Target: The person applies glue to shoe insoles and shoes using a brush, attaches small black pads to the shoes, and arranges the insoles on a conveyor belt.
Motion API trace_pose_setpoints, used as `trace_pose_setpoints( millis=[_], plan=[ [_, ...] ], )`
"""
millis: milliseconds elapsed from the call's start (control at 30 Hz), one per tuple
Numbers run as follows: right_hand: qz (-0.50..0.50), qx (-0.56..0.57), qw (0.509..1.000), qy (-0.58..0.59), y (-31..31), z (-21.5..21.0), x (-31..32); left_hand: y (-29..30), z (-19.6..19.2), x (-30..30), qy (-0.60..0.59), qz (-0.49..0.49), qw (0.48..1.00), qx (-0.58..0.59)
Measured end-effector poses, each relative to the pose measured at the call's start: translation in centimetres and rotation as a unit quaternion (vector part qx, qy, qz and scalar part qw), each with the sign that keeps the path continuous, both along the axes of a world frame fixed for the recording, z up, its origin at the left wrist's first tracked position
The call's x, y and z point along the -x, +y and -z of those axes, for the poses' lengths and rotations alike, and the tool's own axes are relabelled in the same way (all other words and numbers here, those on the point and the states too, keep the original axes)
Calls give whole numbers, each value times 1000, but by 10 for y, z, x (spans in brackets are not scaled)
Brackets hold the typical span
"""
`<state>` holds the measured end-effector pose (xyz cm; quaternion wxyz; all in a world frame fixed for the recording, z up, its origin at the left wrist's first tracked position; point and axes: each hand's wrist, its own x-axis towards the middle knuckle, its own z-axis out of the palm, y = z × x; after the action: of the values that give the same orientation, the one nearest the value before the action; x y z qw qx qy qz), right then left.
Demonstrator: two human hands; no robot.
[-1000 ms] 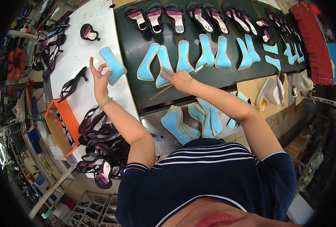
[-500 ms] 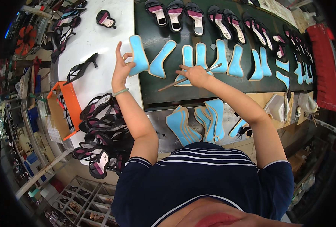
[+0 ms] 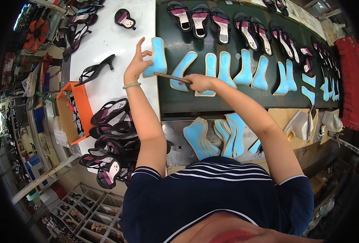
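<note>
- Head view: my left hand (image 3: 135, 67) grips a light-blue, tan-edged shoe insole (image 3: 157, 56) by its lower end, fingers curled around its edge with the forefinger pointing up; the insole stands upright over the seam between the white table (image 3: 106, 40) and the dark green work belt (image 3: 171, 99).
- My right hand (image 3: 198, 82) is closed in a fist around a thin brown wooden stick (image 3: 172, 77), whose tip reaches left to the bottom of the held insole.
- A pale green bangle (image 3: 131, 85) sits on my left wrist.
- On the belt beyond my right hand lies a row of light-blue insoles (image 3: 244, 69), with a row of black sandals with pink footbeds (image 3: 222, 22) further off.
- Just below the belt, near my chest, stacked blue insoles (image 3: 216, 135) rest on a grey metal plate (image 3: 175, 150).
- On the white table lie a black high-heeled shoe (image 3: 94, 71), an orange cardboard box (image 3: 74, 111) and a pile of black sandals (image 3: 110, 141).
</note>
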<state>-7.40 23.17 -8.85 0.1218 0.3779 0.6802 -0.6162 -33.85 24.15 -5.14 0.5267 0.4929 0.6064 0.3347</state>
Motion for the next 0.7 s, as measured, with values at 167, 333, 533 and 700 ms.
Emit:
trace_pose_setpoints(
  millis=[167,333,533,700],
  plan=[
    [91,210,972,52,-2,-9,-35,10,32,-18,7,77,997,14],
    [210,247,944,55,-4,12,-44,8,54,-39,50,94,991,83],
    [260,39,965,17,-14,11,-35,-8,62,-61,222,36,974,26],
    [300,-52,952,46,-5,-35,-30,-19,73,-56,297,51,952,-54]
  ],
)
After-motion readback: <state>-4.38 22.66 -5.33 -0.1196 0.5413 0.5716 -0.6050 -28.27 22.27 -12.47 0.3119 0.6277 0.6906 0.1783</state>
